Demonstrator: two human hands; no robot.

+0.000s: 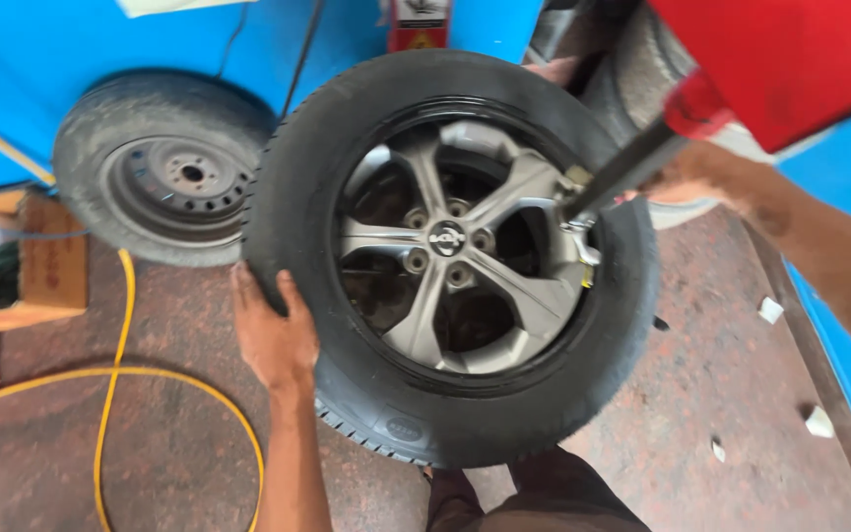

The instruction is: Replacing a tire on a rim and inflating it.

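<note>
Tyre [465,414] against left hand [273,340], seemingly.

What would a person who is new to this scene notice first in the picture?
The eye goes first to the big black tyre with its silver alloy wheel, standing upright in the centre. The left hand steadies its lower left edge, while the right hand holds a dark tool against the rim at the upper right. Behind, on the left, a second wheel leans on the blue wall.
</note>
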